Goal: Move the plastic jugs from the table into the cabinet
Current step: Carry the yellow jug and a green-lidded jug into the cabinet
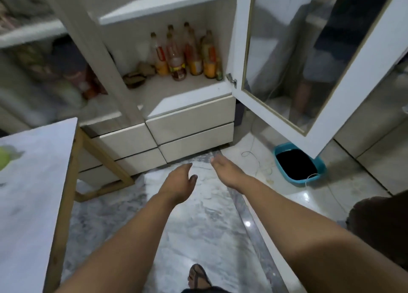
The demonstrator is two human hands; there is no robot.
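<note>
Your left hand [180, 179] and right hand [227, 171] hang empty, fingers loosely spread, before the open cabinet [189, 89]. Bottles [185, 54] crowd its shelf's back right corner; no jug shows on the table [37, 171], suggesting little remains.

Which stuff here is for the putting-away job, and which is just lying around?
For the job: cabinet, its open door, table, left hand, right hand, both empty. No jug shows clearly.

Just around: bottles on the shelf, blue tub, drawers, cord.
</note>
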